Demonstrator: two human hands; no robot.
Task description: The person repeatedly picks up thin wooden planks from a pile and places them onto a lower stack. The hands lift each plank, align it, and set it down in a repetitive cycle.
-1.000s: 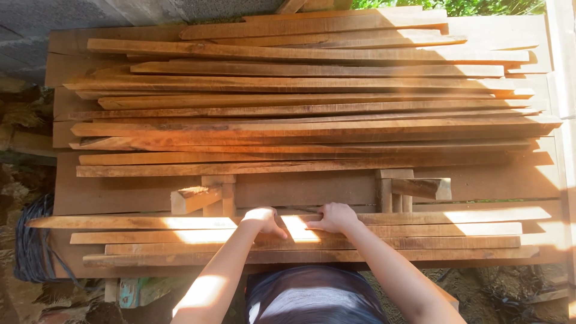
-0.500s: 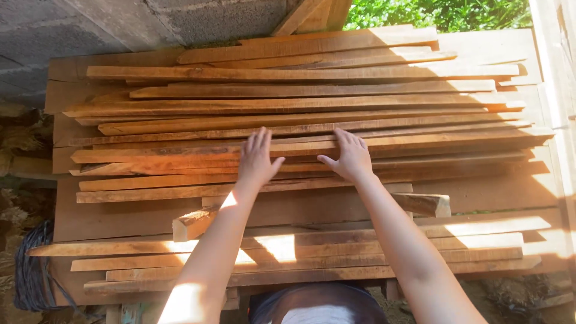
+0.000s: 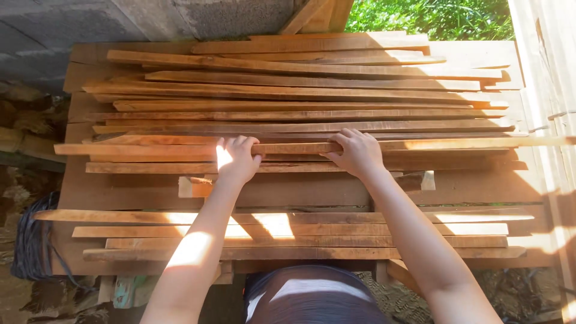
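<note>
A grey concrete wall [image 3: 150,24] stands behind the bench [image 3: 120,192]. Sunlit green plants [image 3: 432,17] show beyond, and rubble, perhaps stones [image 3: 27,120], lies left.

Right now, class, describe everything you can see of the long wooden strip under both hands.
The wooden strip is a long, thin, reddish-brown slat of rough-sawn timber. It lies flat and roughly level across the pile of slats, its right end jutting past the stack into bright sunlight. The left hand and right hand rest on its middle, fingers curled over its far edge. It lies on other slats beneath.
</note>
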